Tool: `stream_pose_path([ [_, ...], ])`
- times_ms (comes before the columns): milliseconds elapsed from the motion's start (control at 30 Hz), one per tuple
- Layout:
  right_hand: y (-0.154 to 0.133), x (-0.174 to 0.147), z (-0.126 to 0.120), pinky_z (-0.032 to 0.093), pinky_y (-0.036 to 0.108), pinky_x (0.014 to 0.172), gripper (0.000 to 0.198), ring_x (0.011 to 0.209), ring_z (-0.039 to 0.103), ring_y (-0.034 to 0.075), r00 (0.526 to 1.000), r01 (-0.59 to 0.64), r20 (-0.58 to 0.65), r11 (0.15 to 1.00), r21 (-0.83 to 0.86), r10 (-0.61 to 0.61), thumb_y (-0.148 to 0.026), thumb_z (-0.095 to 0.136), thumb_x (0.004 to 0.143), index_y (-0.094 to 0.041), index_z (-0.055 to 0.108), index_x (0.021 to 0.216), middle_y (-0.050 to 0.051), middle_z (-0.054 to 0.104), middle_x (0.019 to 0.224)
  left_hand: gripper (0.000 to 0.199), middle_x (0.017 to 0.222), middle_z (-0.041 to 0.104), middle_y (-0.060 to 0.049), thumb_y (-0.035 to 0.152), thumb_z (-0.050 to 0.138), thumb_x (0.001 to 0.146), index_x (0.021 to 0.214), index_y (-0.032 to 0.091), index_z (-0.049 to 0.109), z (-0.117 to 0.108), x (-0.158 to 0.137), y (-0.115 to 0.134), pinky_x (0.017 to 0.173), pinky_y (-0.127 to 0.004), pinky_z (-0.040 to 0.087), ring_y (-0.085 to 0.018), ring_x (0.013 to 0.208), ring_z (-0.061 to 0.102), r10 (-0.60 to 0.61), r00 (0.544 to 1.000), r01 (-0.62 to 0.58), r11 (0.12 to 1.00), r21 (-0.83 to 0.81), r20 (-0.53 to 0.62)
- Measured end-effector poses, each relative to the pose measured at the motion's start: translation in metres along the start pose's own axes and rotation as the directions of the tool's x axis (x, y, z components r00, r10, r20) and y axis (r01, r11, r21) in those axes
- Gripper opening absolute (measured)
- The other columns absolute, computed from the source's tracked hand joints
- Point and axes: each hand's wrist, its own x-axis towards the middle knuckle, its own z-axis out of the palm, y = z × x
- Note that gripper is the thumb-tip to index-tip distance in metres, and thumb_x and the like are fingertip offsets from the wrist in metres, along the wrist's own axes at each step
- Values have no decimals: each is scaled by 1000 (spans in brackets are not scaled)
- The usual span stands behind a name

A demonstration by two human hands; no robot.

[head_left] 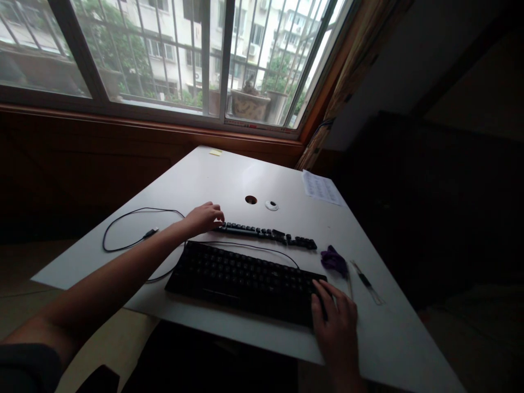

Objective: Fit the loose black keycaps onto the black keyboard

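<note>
A black keyboard (pixel 245 278) lies near the table's front edge, its keys mostly in place. Behind it a long row of loose black keycaps (pixel 257 233) stretches across the tabletop. My left hand (pixel 204 217) reaches over to the left end of this row, fingers bent down and closed at a keycap there; the fingertips are partly hidden. On the keyboard's right end rests my right hand (pixel 333 308), its fingers apart and lying over the keys and edge. A black cable (pixel 139 210) loops at the left, with a USB plug (pixel 151 232).
Right of the keyboard are a crumpled purple cloth (pixel 334 260) and a thin tool with wire ends (pixel 366 281). Further back, the white table (pixel 229 174) has a round hole (pixel 251 200), a white ring-shaped cover (pixel 272 205), a printed sheet (pixel 322 187) and a yellow note (pixel 215 153).
</note>
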Motion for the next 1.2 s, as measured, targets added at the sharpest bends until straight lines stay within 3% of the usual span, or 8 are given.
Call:
stream_pose_path([
  [400,-2,-1,0,46,51,105,33,118,59,29,998,-50,45,998,34,48,-36,54,104,-25,65,133,11,65,128,13,107,73,-7,34,73,91,97,26,80,3,14,-1,73,-28,47,-25,101,61,-27,996,21,997,74,88],
  [1000,-4,-1,-1,47,51,105,33,118,59,29,998,-50,39,998,35,49,-34,55,103,-24,65,133,12,65,127,16,108,72,-7,29,67,93,103,26,80,-2,15,0,72,-27,46,-24,100,60,-25,996,16,995,101,81],
  [1200,-6,1,-2,48,50,102,32,115,60,29,999,-46,17,998,30,45,-32,56,103,-25,64,133,11,66,125,12,107,72,-7,26,70,91,97,26,80,3,17,-3,71,-27,46,-24,99,60,-34,996,27,995,92,80],
])
